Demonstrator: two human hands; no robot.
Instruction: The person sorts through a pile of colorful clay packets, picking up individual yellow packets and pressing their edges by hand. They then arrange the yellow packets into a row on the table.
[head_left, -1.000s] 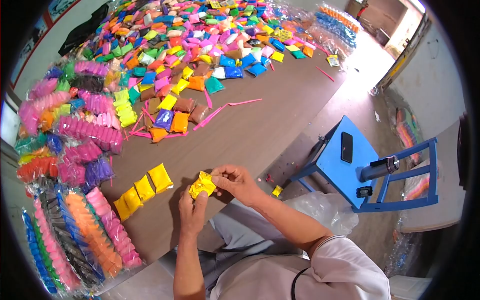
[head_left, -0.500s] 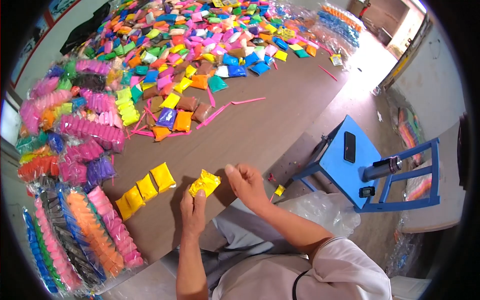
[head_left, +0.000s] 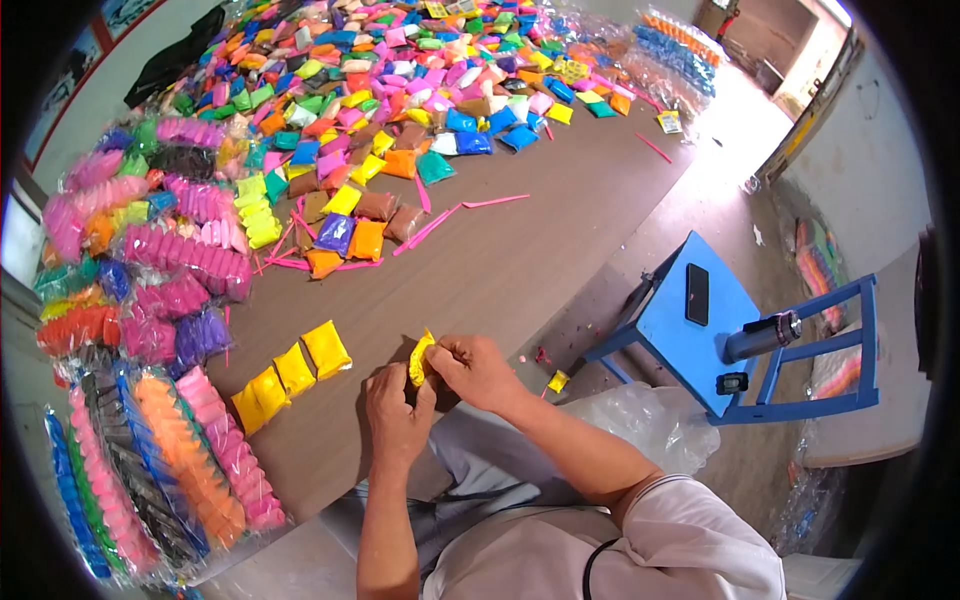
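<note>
A small yellow packet [head_left: 420, 361] is held between both hands near the table's front edge, turned nearly edge-on to me. My left hand [head_left: 397, 410] grips it from the left and below, fingers closed. My right hand [head_left: 474, 371] pinches its right side, thumb and fingers together. Part of the packet is hidden behind the fingers. Left of my hands lies a slanting row of flat yellow packets [head_left: 326, 349] on the brown table [head_left: 440, 270].
A big heap of coloured packets [head_left: 400, 80] covers the table's far part. Pink plastic strips [head_left: 430, 228] lie before it. Bagged stacks of packets [head_left: 185, 250] line the left side. At right stands a blue chair [head_left: 670, 315] with a phone [head_left: 697, 295] and a flask [head_left: 764, 337].
My right hand has moved left and taken hold of the yellow packet, which has turned from face-up to nearly edge-on. My left hand has rotated with it.
</note>
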